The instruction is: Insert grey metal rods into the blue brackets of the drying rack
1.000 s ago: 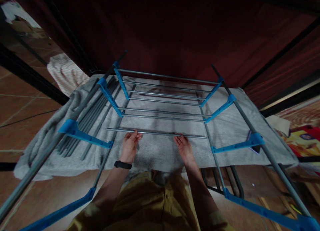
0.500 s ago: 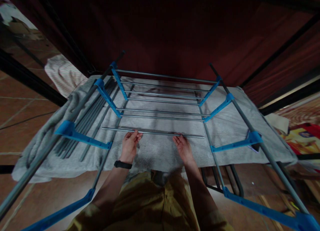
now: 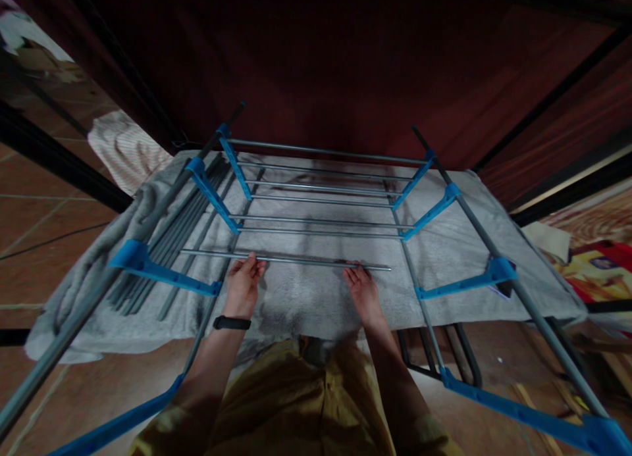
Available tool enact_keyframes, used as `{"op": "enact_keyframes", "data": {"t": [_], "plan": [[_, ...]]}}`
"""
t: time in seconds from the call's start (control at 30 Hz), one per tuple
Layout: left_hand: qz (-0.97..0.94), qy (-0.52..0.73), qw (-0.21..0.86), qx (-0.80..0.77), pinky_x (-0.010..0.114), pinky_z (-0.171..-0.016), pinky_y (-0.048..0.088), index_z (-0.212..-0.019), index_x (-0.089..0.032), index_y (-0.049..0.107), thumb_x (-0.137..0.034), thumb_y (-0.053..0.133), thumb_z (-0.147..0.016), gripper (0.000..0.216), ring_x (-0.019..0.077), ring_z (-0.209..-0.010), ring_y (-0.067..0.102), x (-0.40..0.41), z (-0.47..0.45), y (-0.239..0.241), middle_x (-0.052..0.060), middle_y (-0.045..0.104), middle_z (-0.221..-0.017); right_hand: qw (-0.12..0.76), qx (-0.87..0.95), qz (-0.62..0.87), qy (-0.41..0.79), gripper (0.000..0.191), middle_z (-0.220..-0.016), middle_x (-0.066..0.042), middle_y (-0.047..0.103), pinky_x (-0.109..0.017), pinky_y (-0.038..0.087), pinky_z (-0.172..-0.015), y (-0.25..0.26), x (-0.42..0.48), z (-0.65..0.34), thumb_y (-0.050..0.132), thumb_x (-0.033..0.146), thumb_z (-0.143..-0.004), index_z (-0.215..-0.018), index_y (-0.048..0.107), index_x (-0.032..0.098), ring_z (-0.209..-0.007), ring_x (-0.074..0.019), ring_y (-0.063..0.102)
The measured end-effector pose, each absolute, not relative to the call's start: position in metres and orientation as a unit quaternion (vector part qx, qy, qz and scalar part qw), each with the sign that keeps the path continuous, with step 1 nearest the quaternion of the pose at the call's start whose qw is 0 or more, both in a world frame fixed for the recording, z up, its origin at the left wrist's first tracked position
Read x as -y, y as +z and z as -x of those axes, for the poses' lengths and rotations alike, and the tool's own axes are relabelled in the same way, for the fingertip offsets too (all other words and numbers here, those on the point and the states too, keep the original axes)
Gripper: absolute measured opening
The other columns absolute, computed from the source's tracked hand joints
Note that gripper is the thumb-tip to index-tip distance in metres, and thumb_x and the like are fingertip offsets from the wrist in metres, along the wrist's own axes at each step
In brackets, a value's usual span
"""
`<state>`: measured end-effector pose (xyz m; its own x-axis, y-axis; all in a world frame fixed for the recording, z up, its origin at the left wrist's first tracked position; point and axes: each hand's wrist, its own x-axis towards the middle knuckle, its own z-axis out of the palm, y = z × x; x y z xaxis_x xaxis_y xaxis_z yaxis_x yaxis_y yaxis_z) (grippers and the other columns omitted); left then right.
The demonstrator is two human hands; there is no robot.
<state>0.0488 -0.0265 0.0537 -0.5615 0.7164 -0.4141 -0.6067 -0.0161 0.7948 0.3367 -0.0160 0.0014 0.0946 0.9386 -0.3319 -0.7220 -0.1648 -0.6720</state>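
A thin grey metal rod (image 3: 301, 260) lies crosswise in both hands, just above the grey blanket. My left hand (image 3: 243, 285), with a black band on the wrist, pinches it left of its middle. Nearer its right end, my right hand (image 3: 362, 288) has fingers closed round it. Around the hands stands a rack frame of grey tubes with blue plastic brackets (image 3: 172, 272). Several crossbars (image 3: 320, 222) span the brackets on its far side. On the right, a blue bracket (image 3: 464, 281) sits beyond the rod's end, apart from it.
Several loose grey tubes (image 3: 168, 245) lie on the blanket (image 3: 306, 304) at the left. A phone (image 3: 503, 287) rests at the right, partly behind a bracket. Dark red cloth (image 3: 316, 68) hangs behind the frame. Bright packaging (image 3: 602, 272) is at the far right.
The rod has shifted left, its left end now over the loose tubes. My left hand moved left with it; my right hand stays nearly in place, now closer to the rod's right end.
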Motion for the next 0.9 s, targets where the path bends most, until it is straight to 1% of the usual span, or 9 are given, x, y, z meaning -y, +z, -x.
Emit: {"op": "enact_keyframes", "data": {"t": [0.2,0.3,0.4,0.5,0.67,0.9], "plan": [[-0.051,0.708,0.461,-0.532,0.018,-0.052,0.048,-0.067,-0.015,0.056,-0.01,0.072,-0.075,0.019,0.0105,-0.06,0.065,0.026,-0.048,0.057,-0.001,0.063,-0.063,0.658,0.135,0.421,0.61,0.011,-0.085,0.0,0.07,-0.042,0.05,-0.101,0.004,0.013,-0.34,0.067,0.023,-0.077,-0.086,0.061,0.024,-0.085,-0.0161,0.069],[-0.058,0.708,0.463,-0.53,0.018,-0.053,0.048,-0.068,-0.015,0.057,-0.01,0.071,-0.076,0.017,0.0109,-0.061,0.065,0.026,-0.048,0.057,-0.001,0.063,-0.063,0.667,0.143,0.435,0.588,0.013,-0.088,-0.001,0.07,-0.042,0.051,-0.098,0.005,0.011,-0.349,0.065,0.022,-0.077,-0.089,0.061,0.023,-0.085,-0.0167,0.069],[-0.066,0.707,0.466,-0.527,0.019,-0.055,0.049,-0.069,-0.015,0.057,-0.01,0.071,-0.076,0.017,0.0111,-0.063,0.065,0.027,-0.049,0.057,-0.001,0.063,-0.064,0.676,0.135,0.439,0.576,0.013,-0.092,-0.001,0.071,-0.039,0.052,-0.096,0.006,0.009,-0.361,0.064,0.02,-0.075,-0.087,0.061,0.024,-0.089,-0.0166,0.069],[-0.062,0.705,0.468,-0.529,0.019,-0.055,0.049,-0.069,-0.015,0.056,-0.01,0.072,-0.075,0.018,0.0114,-0.064,0.066,0.027,-0.054,0.055,0.0,0.063,-0.065,0.682,0.127,0.444,0.567,0.011,-0.092,-0.001,0.072,-0.037,0.053,-0.092,0.008,0.009,-0.368,0.064,0.019,-0.075,-0.084,0.062,0.024,-0.09,-0.0175,0.069],[-0.056,0.703,0.474,-0.527,0.019,-0.055,0.048,-0.068,-0.015,0.056,-0.009,0.07,-0.076,0.018,0.0115,-0.065,0.066,0.026,-0.059,0.053,0.0,0.062,-0.065,0.697,0.112,0.436,0.558,0.013,-0.089,0.0,0.073,-0.033,0.055,-0.086,0.012,0.009,-0.373,0.067,0.018,-0.074,-0.086,0.062,0.023,-0.085,-0.0152,0.07],[-0.064,0.701,0.477,-0.527,0.018,-0.057,0.048,-0.073,-0.014,0.059,-0.011,0.068,-0.08,0.011,0.0109,-0.065,0.066,0.028,-0.056,0.055,0.0,0.063,-0.065,0.727,0.082,0.437,0.524,0.011,-0.09,0.001,0.074,-0.028,0.056,-0.081,0.016,0.004,-0.385,0.066,0.022,-0.082,-0.092,0.062,0.022,-0.084,-0.0124,0.071]]}}
